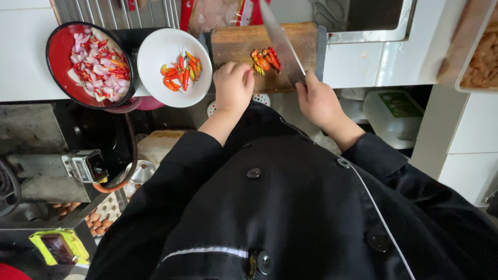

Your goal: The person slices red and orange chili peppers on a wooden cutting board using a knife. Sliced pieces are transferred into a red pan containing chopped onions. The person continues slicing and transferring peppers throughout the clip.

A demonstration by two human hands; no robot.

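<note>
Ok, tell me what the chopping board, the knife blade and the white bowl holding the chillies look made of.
Chopping board: wood, matte brown, visible grain and worn patches.
Knife blade, held by the right hand: metal, probably steel, smooth grey sheen.
White bowl: glossy and smooth, ceramic or melamine; cannot tell which.

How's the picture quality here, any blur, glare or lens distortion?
Head view: even daylight, soft shadows under the wooden cutting board; mild glare on the white round bowl; the long steel knife blade in the right hand looks slightly smeared; wide-angle bending at the edges; the left hand is sharp.
</note>
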